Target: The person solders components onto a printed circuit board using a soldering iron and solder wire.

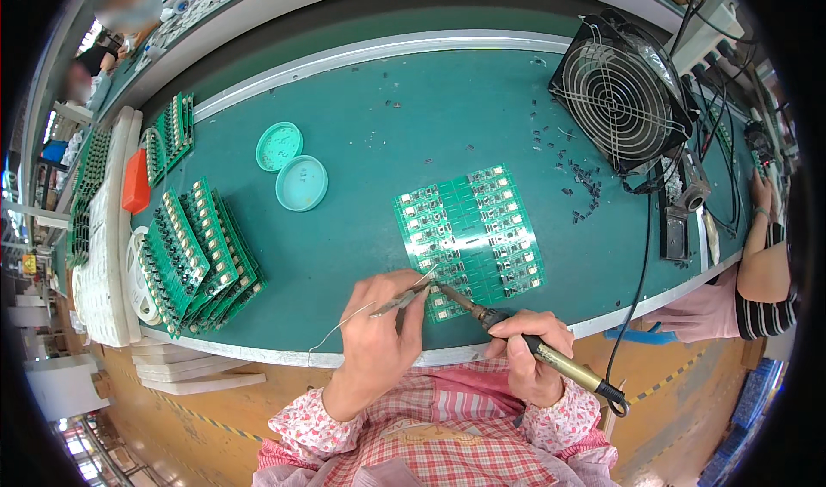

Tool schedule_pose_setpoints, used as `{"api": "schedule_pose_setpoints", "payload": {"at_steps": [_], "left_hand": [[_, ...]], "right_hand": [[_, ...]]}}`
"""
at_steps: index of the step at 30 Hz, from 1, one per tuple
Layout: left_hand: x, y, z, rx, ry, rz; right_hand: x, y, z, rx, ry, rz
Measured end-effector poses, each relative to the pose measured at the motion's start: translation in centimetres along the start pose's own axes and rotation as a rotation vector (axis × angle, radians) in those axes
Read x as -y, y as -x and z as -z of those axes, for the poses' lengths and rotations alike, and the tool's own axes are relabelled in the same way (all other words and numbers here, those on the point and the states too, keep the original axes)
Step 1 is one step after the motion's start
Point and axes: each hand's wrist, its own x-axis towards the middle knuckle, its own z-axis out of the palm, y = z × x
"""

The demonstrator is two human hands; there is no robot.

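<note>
A green circuit board panel [465, 216], filled with rows of small parts, lies flat on the green work mat [361, 229]. My right hand [535, 349] is closed around the handle of a soldering iron [570, 369]. Its tip meets the lower part of the panel, left of the middle. Pinched in my left hand [379, 328] are tweezers [397, 301], pointing at nearly the same spot. A thin solder wire [337, 323] also runs through those fingers and trails off to the left. My fingers hide the panel's lower left corner and the exact contact point.
Stacked boards [202, 250] stand at left beside an orange block [136, 181] and white foam [107, 229]. Two turquoise dishes [302, 183] sit behind. A black fan [615, 100], iron holder [675, 229] and scattered black parts [587, 186] are at right, near another person's arm [761, 246].
</note>
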Motion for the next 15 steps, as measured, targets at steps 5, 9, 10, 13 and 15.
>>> {"api": "schedule_pose_setpoints", "payload": {"at_steps": [5, 9, 10, 13, 15], "left_hand": [[0.07, 0.06, -0.09, -0.003, 0.002, 0.001], [0.10, 0.04, -0.08, 0.004, 0.003, 0.004], [0.04, 0.08, 0.00, 0.003, 0.001, 0.004], [0.03, 0.05, 0.08, 0.006, 0.002, -0.002], [0.00, 0.04, 0.03, 0.006, 0.006, 0.002]], "right_hand": [[-0.12, -0.21, 0.02, 0.038, 0.046, 0.012], [-0.43, -0.28, -0.06, 0.056, 0.065, 0.078], [-0.54, -0.20, -0.04, 0.068, 0.074, 0.101], [-0.62, -0.31, -0.12, 0.088, 0.072, 0.157], [-0.72, -0.28, -0.05, 0.092, 0.086, 0.165]]}}
